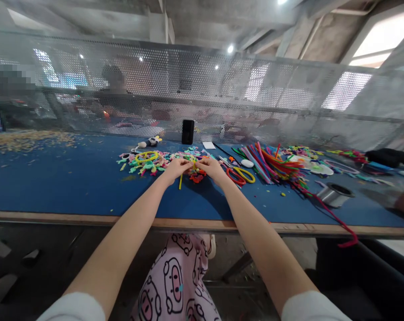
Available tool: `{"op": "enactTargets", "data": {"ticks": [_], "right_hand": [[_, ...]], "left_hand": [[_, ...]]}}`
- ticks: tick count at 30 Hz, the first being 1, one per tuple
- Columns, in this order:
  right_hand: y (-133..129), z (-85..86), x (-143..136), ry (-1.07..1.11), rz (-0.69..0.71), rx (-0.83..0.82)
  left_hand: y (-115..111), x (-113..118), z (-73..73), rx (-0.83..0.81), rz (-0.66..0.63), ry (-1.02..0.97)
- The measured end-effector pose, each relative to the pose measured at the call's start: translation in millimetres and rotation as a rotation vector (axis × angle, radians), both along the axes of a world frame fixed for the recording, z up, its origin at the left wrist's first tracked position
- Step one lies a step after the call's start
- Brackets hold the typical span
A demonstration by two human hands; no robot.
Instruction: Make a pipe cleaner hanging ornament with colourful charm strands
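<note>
In the head view, the left hand [178, 168] and right hand [211, 168] are pinching narrowly, holding a small yellow piece [194, 165] over the multicoloured pile [158, 164]; red-handled scissors [225, 162] are lying right of the pile, fuzzy pipe cleaners [272, 164] farther right

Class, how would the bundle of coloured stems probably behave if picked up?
The bundle would probably feel light, being thin strands, and may splay, since its ends fan out. It looks bendy rather than stiff: a nearby red strand curves over the table edge.
</note>
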State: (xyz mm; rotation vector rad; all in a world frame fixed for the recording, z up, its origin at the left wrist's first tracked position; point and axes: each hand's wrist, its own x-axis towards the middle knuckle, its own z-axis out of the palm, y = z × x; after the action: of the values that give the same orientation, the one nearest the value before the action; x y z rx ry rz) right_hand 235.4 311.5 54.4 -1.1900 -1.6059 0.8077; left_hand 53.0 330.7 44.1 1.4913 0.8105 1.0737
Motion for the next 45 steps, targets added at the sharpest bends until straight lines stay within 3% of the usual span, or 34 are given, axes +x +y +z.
{"op": "enactTargets", "data": {"ticks": [3,11,17,21,31,39,45], "right_hand": [[0.7,-1.0,-1.8,0.034,0.018,-0.009],[-1.5,-0.3,-5.8,0.336,0.267,-0.219],[-0.8,-3.0,-6.4,0.333,0.173,-0.136],[-0.6,-3.2,-4.4,0.362,0.196,-0.155],[-2.3,-1.4,-5.2,0.354,0.237,-0.181],[1.6,-6.5,-7.8,0.340,0.276,-0.255],[3.3,-7.9,-9.5,0.347,0.290,-0.208]], "left_hand": [[-3.6,-0.1,3.5,-0.069,-0.065,-0.037],[-9.5,-1.2,13.3,-0.259,-0.194,-0.143],[-9.4,1.7,12.4,-0.121,-0.062,-0.092],[-7.4,-0.4,10.5,-0.058,0.003,-0.069],[-3.7,2.4,7.4,0.023,0.053,-0.006],[-9.4,4.7,6.9,0.216,0.064,0.209],[-7.7,6.0,1.9,0.246,0.088,0.218]]}}
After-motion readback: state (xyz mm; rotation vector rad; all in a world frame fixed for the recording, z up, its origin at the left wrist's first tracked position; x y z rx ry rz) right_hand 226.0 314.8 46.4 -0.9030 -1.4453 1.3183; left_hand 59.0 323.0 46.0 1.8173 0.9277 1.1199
